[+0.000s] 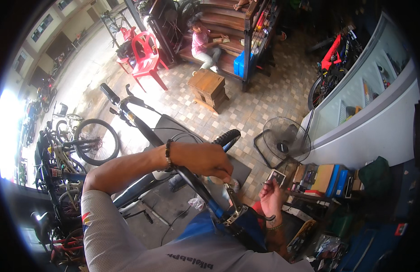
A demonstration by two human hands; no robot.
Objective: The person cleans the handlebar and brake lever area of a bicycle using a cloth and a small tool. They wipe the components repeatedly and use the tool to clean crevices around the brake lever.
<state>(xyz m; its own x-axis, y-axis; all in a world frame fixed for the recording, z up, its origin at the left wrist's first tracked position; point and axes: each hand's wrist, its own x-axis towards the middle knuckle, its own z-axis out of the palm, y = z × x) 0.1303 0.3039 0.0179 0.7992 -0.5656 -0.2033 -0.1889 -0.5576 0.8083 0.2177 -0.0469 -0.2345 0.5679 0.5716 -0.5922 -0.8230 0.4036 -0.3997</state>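
Note:
A bicycle handlebar [192, 179] runs diagonally in front of me, dark with a blue section. Over it reaches my left hand [210, 161], closed, its thumb and fingertips pinched at the upper end of a silver-and-black lever [231, 195]. What those fingertips hold is hidden. That lever joins a clamp [237, 215] on the bar near my body. Right of the bar, my right hand [270, 199] is raised with fingers closed in a pinch; a small dark thing shows at the fingertips, too small to name. Behind my left hand is the bicycle's tyre [227, 139].
A floor fan [284, 138] stands ahead right, beside a glass display case [368, 90]. Boxes and folders [325, 179] crowd a shelf at right. Ahead are a wooden stool [207, 88], a red chair [146, 61] and a person seated on steps [205, 45]. Parked bicycles [67, 158] line the left.

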